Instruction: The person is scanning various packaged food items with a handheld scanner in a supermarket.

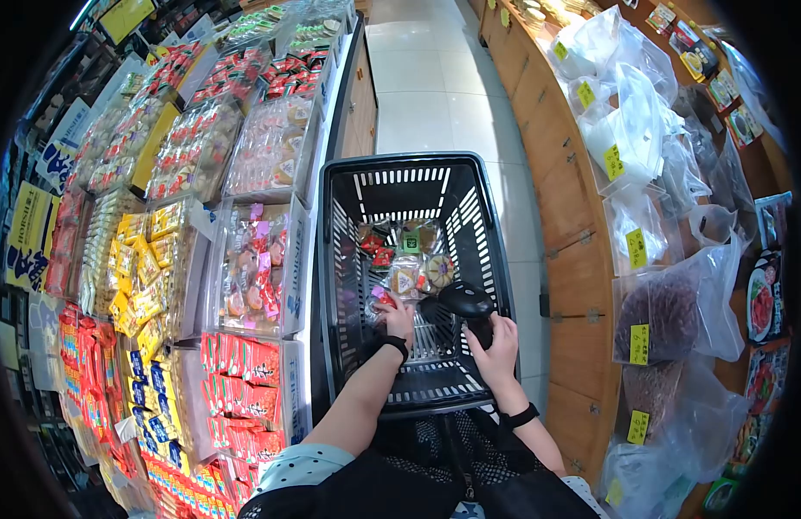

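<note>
A black shopping basket (407, 160) stands in front of my body. Inside lie small wrapped snacks: red packets (382, 257), a green-labelled packet (411, 241) and round cakes in clear wrap (439, 271). My left hand (397, 320) reaches down into the basket's left side, its fingers closed at a small red and pink wrapped packet (384, 298). On the right, my right hand (495, 346) is wrapped round the handle of a black device with a rounded head (466, 299), over the basket's right side.
Bins of packaged snacks (262, 259) line the left, with yellow packets (145, 268) and red packets (244, 389). Wooden cabinets (582, 294) run along the right under bagged dry goods (656, 316). A tiled aisle floor (439, 117) stretches ahead.
</note>
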A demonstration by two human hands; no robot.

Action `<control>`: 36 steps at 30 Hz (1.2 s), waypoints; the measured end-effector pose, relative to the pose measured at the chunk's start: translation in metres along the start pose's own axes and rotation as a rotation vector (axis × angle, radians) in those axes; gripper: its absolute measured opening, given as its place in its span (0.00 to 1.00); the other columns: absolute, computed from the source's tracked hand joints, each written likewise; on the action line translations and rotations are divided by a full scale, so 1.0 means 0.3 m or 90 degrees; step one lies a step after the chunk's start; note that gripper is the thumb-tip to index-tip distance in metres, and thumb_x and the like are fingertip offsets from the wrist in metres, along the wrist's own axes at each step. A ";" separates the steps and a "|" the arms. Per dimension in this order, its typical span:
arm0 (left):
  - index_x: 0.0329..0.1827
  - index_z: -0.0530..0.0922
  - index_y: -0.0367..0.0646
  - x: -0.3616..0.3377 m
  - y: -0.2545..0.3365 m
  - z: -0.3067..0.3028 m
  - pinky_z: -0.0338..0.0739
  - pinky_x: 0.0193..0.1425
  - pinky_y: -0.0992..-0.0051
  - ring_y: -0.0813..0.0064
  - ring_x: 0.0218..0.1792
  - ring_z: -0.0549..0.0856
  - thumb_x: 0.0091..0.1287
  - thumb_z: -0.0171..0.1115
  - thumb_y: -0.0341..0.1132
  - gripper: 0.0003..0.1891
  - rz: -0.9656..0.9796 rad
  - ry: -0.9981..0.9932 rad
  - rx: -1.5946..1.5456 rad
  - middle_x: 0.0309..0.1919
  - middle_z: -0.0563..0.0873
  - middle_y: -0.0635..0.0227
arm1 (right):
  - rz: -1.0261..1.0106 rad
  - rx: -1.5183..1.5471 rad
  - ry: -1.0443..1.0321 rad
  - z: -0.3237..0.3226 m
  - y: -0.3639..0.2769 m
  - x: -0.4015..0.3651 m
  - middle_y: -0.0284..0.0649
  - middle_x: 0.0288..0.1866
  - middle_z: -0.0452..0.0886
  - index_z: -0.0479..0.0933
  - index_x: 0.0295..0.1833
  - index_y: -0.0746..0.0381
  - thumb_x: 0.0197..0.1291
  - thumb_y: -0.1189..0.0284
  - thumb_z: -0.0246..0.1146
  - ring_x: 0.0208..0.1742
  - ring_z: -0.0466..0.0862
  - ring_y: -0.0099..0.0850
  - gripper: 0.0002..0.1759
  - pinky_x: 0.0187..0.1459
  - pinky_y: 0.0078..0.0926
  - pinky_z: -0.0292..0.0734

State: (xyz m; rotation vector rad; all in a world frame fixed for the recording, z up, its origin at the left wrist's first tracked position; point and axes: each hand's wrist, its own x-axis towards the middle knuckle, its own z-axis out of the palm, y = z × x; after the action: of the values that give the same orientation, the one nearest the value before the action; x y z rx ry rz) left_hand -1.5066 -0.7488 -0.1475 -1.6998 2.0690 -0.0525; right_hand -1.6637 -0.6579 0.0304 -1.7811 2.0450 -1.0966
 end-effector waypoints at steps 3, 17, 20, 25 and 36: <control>0.54 0.70 0.50 0.036 0.014 -0.059 0.75 0.20 0.44 0.38 0.41 0.79 0.64 0.47 0.38 0.16 -0.019 -0.056 0.078 0.59 0.69 0.46 | 0.003 0.009 0.003 -0.003 0.003 0.000 0.48 0.40 0.78 0.71 0.48 0.69 0.47 0.65 0.68 0.47 0.73 0.45 0.25 0.50 0.38 0.67; 0.41 0.80 0.38 -0.047 -0.234 -0.289 0.78 0.44 0.66 0.60 0.41 0.84 0.59 0.51 0.53 0.25 -0.031 -0.148 -0.306 0.38 0.84 0.54 | 0.026 0.032 -0.017 -0.010 -0.008 -0.006 0.49 0.40 0.78 0.70 0.49 0.70 0.49 0.65 0.67 0.47 0.72 0.45 0.26 0.52 0.38 0.65; 0.31 0.83 0.42 -0.027 -0.203 -0.163 0.79 0.43 0.69 0.62 0.41 0.85 0.59 0.54 0.38 0.12 -0.128 -0.101 -0.326 0.35 0.85 0.57 | 0.020 0.024 -0.017 -0.012 -0.005 -0.010 0.49 0.40 0.78 0.70 0.49 0.70 0.49 0.64 0.67 0.48 0.72 0.45 0.26 0.52 0.38 0.65; 0.51 0.74 0.32 -0.076 -0.238 -0.300 0.78 0.42 0.63 0.56 0.38 0.84 0.53 0.66 0.38 0.25 -0.195 0.049 -0.495 0.32 0.84 0.54 | 0.020 0.022 -0.015 -0.014 0.002 -0.023 0.48 0.41 0.78 0.71 0.49 0.69 0.48 0.64 0.67 0.48 0.72 0.45 0.26 0.52 0.38 0.65; 0.55 0.71 0.36 -0.215 -0.279 -0.506 0.77 0.46 0.81 0.81 0.42 0.82 0.59 0.59 0.20 0.20 -0.019 -0.113 -1.482 0.44 0.82 0.67 | 0.020 0.133 -0.024 -0.015 0.029 -0.018 0.47 0.41 0.76 0.70 0.48 0.69 0.45 0.67 0.69 0.48 0.71 0.42 0.27 0.50 0.36 0.68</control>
State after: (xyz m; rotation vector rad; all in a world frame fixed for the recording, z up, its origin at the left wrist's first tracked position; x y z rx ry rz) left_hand -1.4770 -0.7469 0.0350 -2.0551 1.2822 3.2057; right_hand -1.6718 -0.6512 0.0263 -1.6498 1.8537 -1.2095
